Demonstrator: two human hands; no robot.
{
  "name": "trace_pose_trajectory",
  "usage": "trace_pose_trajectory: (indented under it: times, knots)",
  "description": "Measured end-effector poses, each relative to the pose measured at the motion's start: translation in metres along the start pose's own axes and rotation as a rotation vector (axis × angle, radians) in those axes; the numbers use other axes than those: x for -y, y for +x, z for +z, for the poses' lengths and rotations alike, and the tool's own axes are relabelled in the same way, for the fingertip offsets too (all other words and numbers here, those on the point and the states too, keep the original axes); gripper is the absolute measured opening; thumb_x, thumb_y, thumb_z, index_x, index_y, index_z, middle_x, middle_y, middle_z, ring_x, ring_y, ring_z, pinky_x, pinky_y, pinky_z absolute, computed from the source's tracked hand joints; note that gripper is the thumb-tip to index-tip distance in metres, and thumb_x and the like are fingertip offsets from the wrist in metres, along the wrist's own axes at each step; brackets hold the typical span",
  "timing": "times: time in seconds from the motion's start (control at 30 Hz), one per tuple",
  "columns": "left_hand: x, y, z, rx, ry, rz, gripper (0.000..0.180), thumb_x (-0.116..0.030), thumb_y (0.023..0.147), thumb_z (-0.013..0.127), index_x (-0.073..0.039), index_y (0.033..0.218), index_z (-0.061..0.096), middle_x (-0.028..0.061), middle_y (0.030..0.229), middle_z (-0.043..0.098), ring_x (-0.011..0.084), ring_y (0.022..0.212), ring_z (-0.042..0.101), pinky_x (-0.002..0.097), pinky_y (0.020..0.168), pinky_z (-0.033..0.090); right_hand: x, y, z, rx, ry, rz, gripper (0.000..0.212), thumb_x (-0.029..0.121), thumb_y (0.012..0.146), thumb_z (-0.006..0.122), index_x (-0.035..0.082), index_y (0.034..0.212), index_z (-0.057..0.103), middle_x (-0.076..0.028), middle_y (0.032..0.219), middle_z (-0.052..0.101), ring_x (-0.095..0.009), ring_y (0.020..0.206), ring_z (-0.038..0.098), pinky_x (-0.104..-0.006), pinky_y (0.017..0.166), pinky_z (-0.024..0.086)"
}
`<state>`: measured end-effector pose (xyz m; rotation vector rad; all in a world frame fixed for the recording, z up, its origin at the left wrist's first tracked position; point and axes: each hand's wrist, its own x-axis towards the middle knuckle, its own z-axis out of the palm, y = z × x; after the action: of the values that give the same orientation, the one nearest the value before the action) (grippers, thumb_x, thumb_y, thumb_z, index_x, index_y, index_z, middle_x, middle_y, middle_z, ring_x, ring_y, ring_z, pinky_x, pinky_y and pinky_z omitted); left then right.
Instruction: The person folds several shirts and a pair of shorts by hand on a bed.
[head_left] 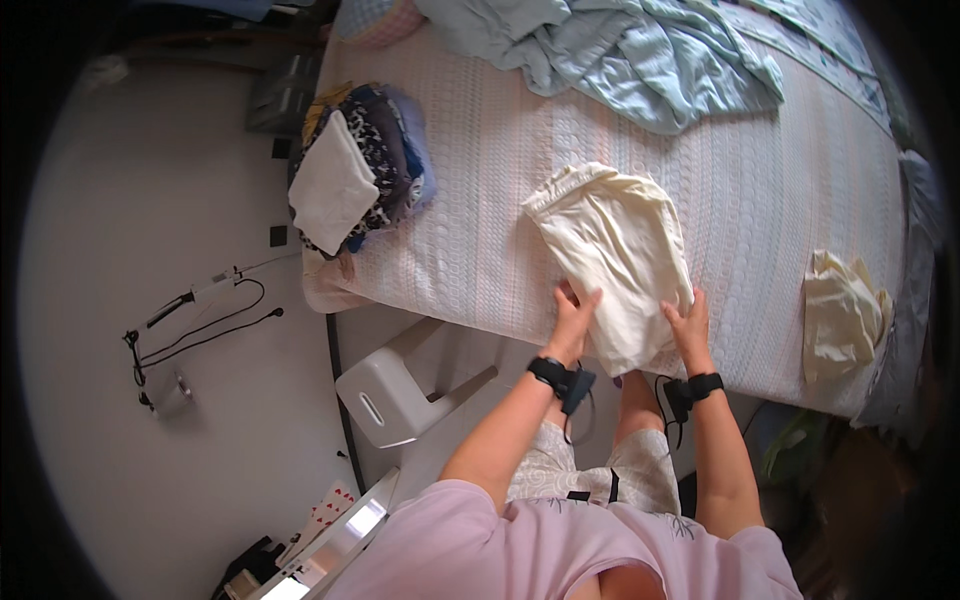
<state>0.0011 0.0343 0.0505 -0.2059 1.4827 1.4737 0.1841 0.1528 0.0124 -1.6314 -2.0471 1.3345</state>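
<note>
A cream garment [622, 235] with a gathered band along its far left end lies creased on the bed, and its near end droops over the bed's front edge. My left hand [574, 322] grips its left side, thumb on top and the other fingers partly hidden. On the opposite side, my right hand [688, 325] pinches the right edge, with fingertips tucked behind the cloth. Black straps with small devices circle both wrists. Farther right on the bed rests a crumpled cream cloth [842, 318], apart from my hands.
A stack of folded clothes [372, 150] with a white folded piece on top sits at the bed's left edge. A rumpled light-blue blanket [640, 60] covers the far side. Beside the bed stands a light-coloured stool [385, 400]. Cables [205, 330] run along the left wall.
</note>
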Motion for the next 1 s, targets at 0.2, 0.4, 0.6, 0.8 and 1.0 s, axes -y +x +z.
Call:
trace_pose_trajectory:
  times: [0.2, 0.4, 0.6, 0.8, 1.0]
  knots:
    - [0.012, -0.017, 0.0, 0.052, 0.366, 0.064, 0.06, -0.016, 0.074, 0.069, 0.005, 0.121, 0.04, 0.015, 0.114, 0.053, 0.0235, 0.102, 0.053, 0.0333, 0.088, 0.043, 0.04, -0.003, -0.024, 0.324, 0.586, 0.221, 0.045, 0.014, 0.075, 0.068, 0.001, 0.113, 0.048, -0.006, 0.096, 0.058, -0.013, 0.083, 0.055, -0.0271, 0.073, 0.045]
    - [-0.077, -0.075, -0.003, 0.171, -0.039, -0.175, 0.046, -0.017, 0.081, 0.062, 0.006, 0.118, 0.046, 0.0154, 0.106, 0.059, 0.0226, 0.092, 0.061, 0.0329, 0.079, 0.052, 0.139, -0.035, -0.071, 0.474, 0.847, 0.287, 0.045, 0.013, 0.078, 0.065, -0.001, 0.116, 0.046, -0.006, 0.097, 0.059, -0.013, 0.083, 0.057, -0.0243, 0.074, 0.047]
    - [-0.19, -0.169, -0.037, 0.191, -0.1, -0.08, 0.046, -0.019, 0.083, 0.058, 0.001, 0.122, 0.045, 0.0139, 0.11, 0.057, 0.0217, 0.096, 0.06, 0.0325, 0.083, 0.05, 0.278, -0.077, -0.087, 0.78, 0.942, 0.19, 0.049, 0.014, 0.08, 0.065, 0.0, 0.122, 0.044, -0.005, 0.105, 0.058, -0.011, 0.09, 0.056, -0.0244, 0.08, 0.046]
    - [-0.233, -0.207, -0.116, 0.034, -0.21, 0.036, 0.056, -0.02, 0.08, 0.06, 0.0, 0.128, 0.038, 0.0121, 0.111, 0.054, 0.0198, 0.096, 0.058, 0.0322, 0.083, 0.049, 0.36, -0.085, -0.037, 1.003, 0.83, 0.06, 0.051, 0.014, 0.081, 0.066, 0.001, 0.124, 0.042, -0.006, 0.11, 0.056, -0.012, 0.097, 0.054, -0.0261, 0.085, 0.044]
    - [-0.299, -0.211, -0.208, -0.093, -0.319, 0.292, 0.054, -0.017, 0.081, 0.056, -0.002, 0.128, 0.036, 0.0114, 0.113, 0.052, 0.0222, 0.098, 0.056, 0.0345, 0.083, 0.049, 0.484, -0.08, 0.056, 1.178, 0.743, -0.122, 0.053, 0.013, 0.079, 0.067, 0.001, 0.124, 0.042, -0.006, 0.11, 0.056, -0.013, 0.1, 0.054, -0.0269, 0.089, 0.043]
